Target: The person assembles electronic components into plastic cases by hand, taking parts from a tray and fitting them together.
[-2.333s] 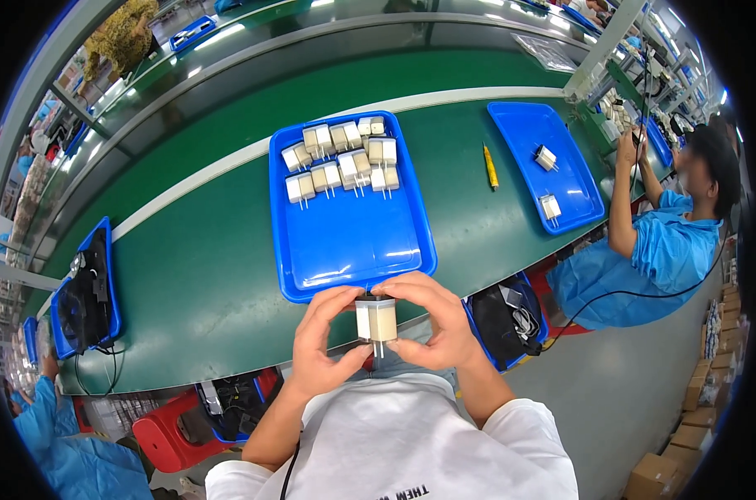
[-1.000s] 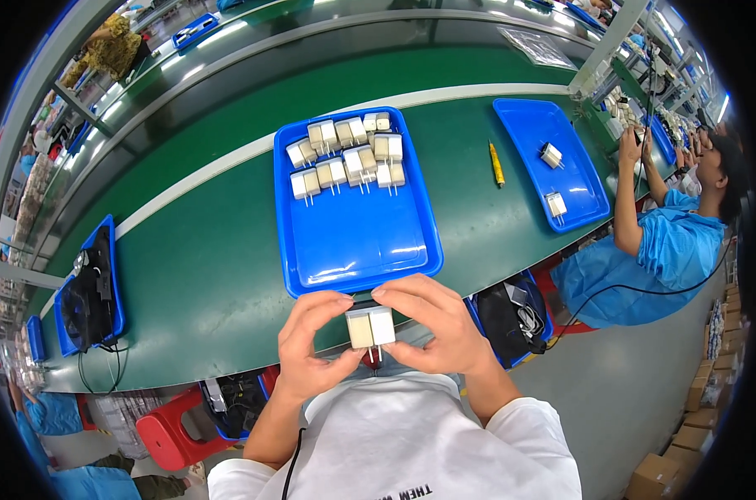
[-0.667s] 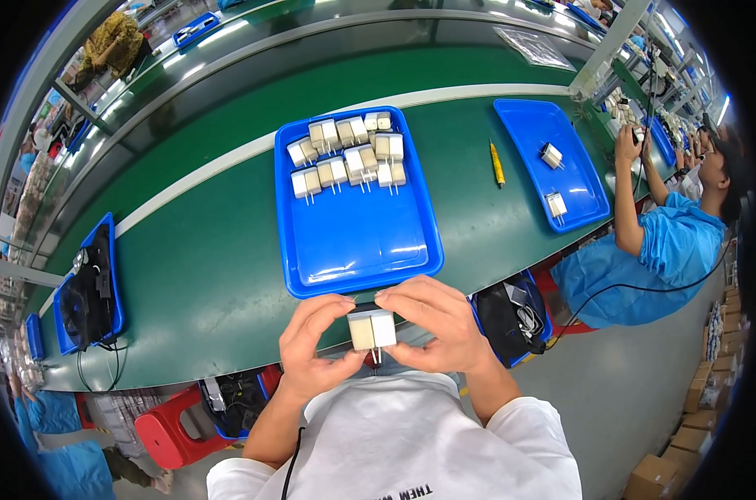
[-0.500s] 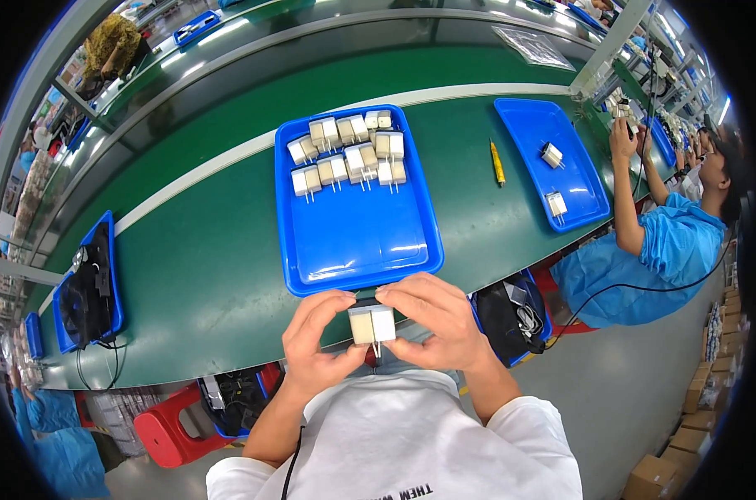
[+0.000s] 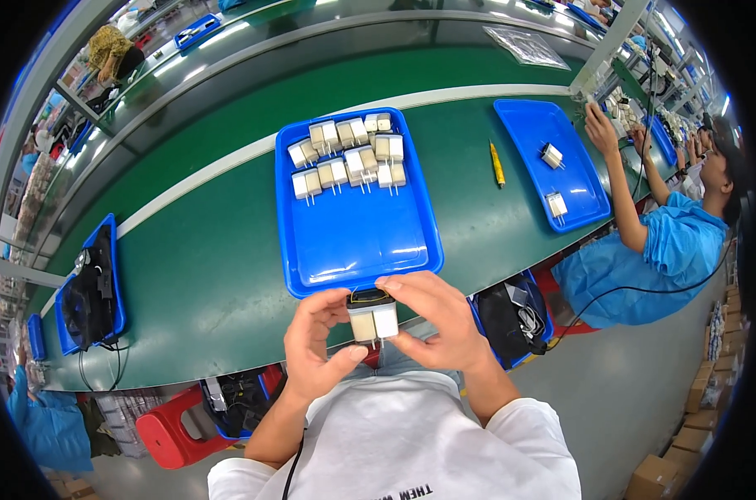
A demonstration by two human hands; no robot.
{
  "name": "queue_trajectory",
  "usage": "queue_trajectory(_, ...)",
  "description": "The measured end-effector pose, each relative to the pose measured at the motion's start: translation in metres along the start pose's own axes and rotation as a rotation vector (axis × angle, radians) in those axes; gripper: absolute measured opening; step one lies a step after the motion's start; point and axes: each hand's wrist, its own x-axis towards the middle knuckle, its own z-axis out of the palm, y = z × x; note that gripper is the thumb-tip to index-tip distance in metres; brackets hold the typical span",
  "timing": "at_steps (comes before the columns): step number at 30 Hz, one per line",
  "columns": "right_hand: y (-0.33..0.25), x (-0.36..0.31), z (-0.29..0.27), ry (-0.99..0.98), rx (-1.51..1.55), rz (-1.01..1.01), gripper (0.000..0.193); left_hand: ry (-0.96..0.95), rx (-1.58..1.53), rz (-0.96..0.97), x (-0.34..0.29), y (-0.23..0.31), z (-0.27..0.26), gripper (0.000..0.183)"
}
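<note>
Close in front of my body, near the bench's front edge, I hold a boxy white and cream plug charger (image 5: pixel 374 323) with its metal prongs pointing down. Its upper end is dark, and a thin yellow wire seems to show there. My right hand (image 5: pixel 435 321) grips it between thumb and fingers from the right. On the other side, my left hand (image 5: pixel 318 340) is curved with thumb and fingers apart; its fingertips are close to the dark end, and contact is unclear. Just beyond both hands lies a blue tray (image 5: pixel 357 242) with several similar chargers (image 5: pixel 332 171) at its far end.
Right of the tray lie a yellow pen-like tool (image 5: pixel 496 164) and another blue tray (image 5: pixel 580 185) with two chargers. A co-worker in blue (image 5: pixel 645 258) sits at the right. Leftward are a tray with black items (image 5: pixel 90 287) and a red stool (image 5: pixel 170 429).
My left thumb and fingers have loosened from the charger, and more of its dark end and the yellow wire shows. At the right, the co-worker's hand has moved up and left.
</note>
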Motion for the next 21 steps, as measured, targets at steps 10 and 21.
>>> queue_trajectory(10, -0.002, -0.007, 0.002, -0.024, 0.282, 0.236, 0.067, 0.136, -0.020, -0.126, -0.011, -0.004, -0.002, 0.048)
queue_trajectory(21, 0.000, -0.024, 0.023, 0.029, 0.556, 0.461, 0.050, 0.147, -0.117, -0.178, -0.007, 0.000, 0.004, 0.049)
